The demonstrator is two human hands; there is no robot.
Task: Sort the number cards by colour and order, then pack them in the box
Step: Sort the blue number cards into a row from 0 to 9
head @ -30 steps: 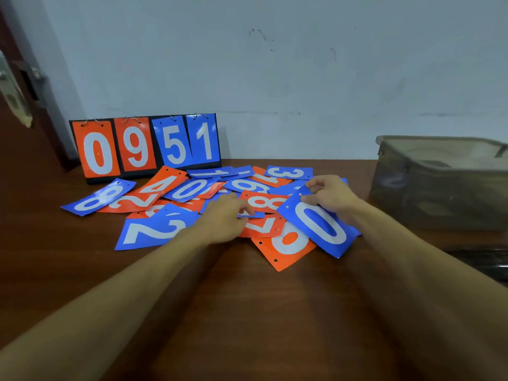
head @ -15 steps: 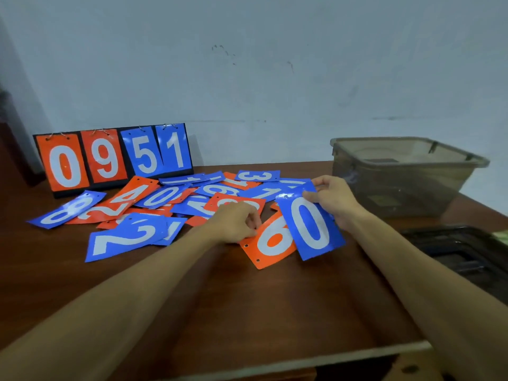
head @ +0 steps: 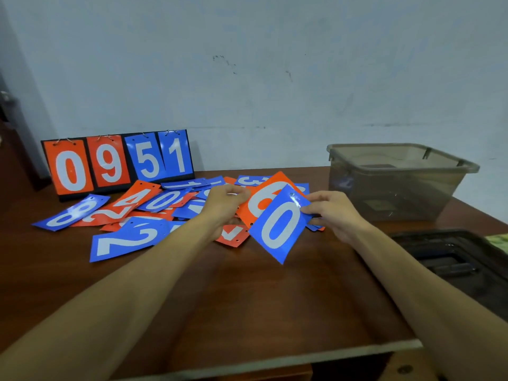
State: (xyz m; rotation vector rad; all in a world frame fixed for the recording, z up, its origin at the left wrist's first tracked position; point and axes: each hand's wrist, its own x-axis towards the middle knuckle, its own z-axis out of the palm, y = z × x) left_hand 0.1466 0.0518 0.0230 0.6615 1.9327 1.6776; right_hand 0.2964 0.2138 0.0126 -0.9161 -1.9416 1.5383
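Note:
Several orange and blue number cards (head: 132, 204) lie in a loose heap on the brown table (head: 247, 303). My right hand (head: 332, 213) pinches a blue 0 card (head: 280, 226) at its top edge and holds it tilted above the table. My left hand (head: 222, 207) grips an orange 6 card (head: 264, 199), lifted just behind the blue one. A blue 2 card (head: 126, 240) lies nearest me on the left. The translucent grey box (head: 398, 185) stands at the right, apart from both hands.
A black flip scoreboard (head: 118, 163) showing 0, 9, 5, 1 stands against the wall at the back left. A black tray-like lid (head: 461, 265) lies at the right in front of the box. The table's front edge runs near the bottom.
Both hands have lifted their cards off the heap: the orange 6 rose with my left hand, and the blue 0 rose in my right. The camera view shifted.

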